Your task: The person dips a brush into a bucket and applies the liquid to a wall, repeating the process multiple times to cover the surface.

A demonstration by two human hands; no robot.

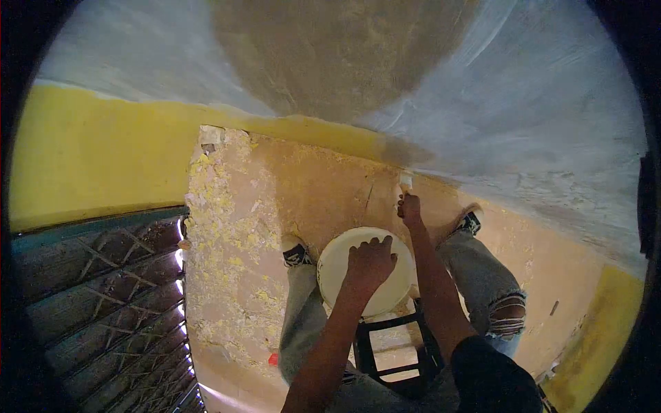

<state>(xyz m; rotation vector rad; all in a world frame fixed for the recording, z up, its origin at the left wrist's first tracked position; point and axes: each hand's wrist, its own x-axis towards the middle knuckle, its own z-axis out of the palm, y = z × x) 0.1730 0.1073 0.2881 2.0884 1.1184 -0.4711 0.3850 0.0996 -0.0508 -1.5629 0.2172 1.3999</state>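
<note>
Fingers of the left hand [370,263] curl over the near rim of a pale bucket [344,258], which sits on a dark stool [385,344] between the knees. It looks like rigid plastic, steadiest gripped at that rim. The right hand [410,206] is closed around a brush [405,181] touching the wall [330,186].

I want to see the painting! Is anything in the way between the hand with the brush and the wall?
No, nothing visible. The right hand holds the brush with its tip right at the wall. The left hand rests on the bucket below.
</note>
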